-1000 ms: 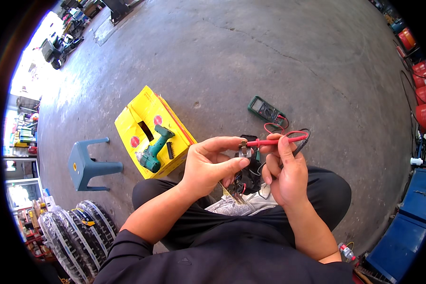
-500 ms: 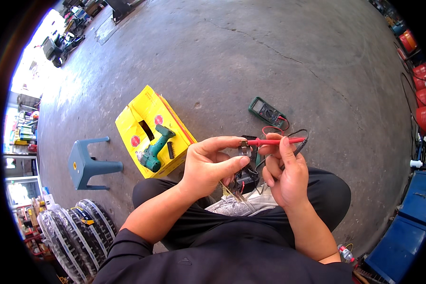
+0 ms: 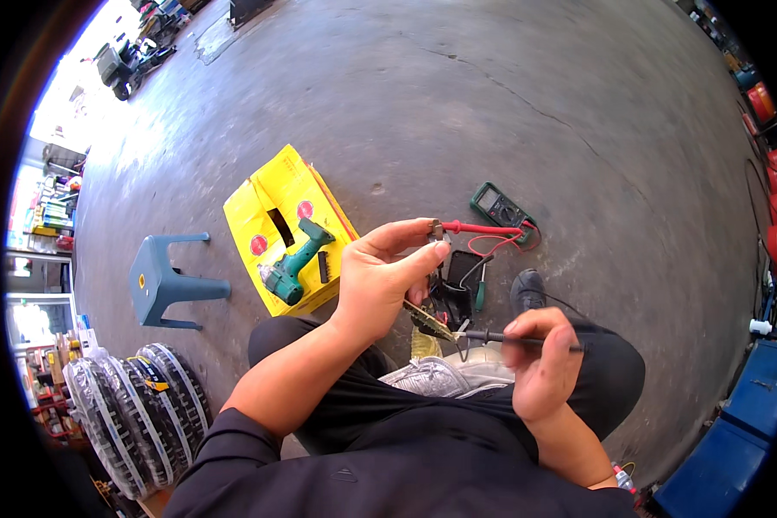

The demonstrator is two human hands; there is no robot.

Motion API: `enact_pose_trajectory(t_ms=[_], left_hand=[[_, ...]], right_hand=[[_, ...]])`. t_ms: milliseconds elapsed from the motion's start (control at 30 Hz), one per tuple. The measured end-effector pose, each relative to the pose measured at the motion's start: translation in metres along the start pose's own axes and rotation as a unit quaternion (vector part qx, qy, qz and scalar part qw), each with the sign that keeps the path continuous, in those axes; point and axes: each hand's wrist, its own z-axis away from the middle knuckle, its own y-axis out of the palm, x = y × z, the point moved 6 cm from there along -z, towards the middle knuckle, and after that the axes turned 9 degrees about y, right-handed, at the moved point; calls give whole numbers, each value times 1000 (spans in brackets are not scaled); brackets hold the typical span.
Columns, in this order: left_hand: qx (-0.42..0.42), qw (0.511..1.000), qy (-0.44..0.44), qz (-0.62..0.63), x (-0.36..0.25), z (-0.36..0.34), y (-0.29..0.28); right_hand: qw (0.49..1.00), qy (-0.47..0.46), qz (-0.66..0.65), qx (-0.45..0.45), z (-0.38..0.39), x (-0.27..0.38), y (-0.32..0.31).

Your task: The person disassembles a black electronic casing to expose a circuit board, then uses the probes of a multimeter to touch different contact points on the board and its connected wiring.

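Observation:
My left hand (image 3: 378,272) is closed, its thumb and forefinger pinching a small metal-tabbed part (image 3: 439,230). The red test probe (image 3: 483,229) sticks out to the right from that part. Below these fingers hangs a narrow circuit board (image 3: 427,321); what supports it is hidden. My right hand (image 3: 544,367), partly blurred, is closed around the black test probe (image 3: 492,336). That probe's tip points left and lies at the board's lower end; contact is too small to tell. The green-cased multimeter (image 3: 501,207) lies on the floor beyond, with the red lead plugged in.
A yellow box (image 3: 268,194) bears a green cordless power tool (image 3: 293,263) and a black strip. Between my legs are a black open casing (image 3: 457,272) and a green-handled screwdriver (image 3: 481,289). A blue stool (image 3: 160,276) and wrapped tyres (image 3: 138,419) stand left; blue cabinets (image 3: 734,432) right.
My right hand has let go of the red probe and moved down, now holding the black probe at the board. The red probe stays at my left fingertips. The view has shifted slightly.

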Motion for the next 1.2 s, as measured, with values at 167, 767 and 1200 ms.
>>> enact_pose_trajectory(t_ms=[167, 767, 1200], left_hand=[[-9, 1000, -1, -8, -1, -1, 0], [-10, 1000, 4, -1, -4, -1, -2], [-14, 1000, 11, -16, -4, 1, -2]], right_hand=[[959, -223, 130, 117, 8, 16, 16], [938, -276, 184, 101, 9, 13, 18], [939, -271, 181, 107, 9, 14, 17]])
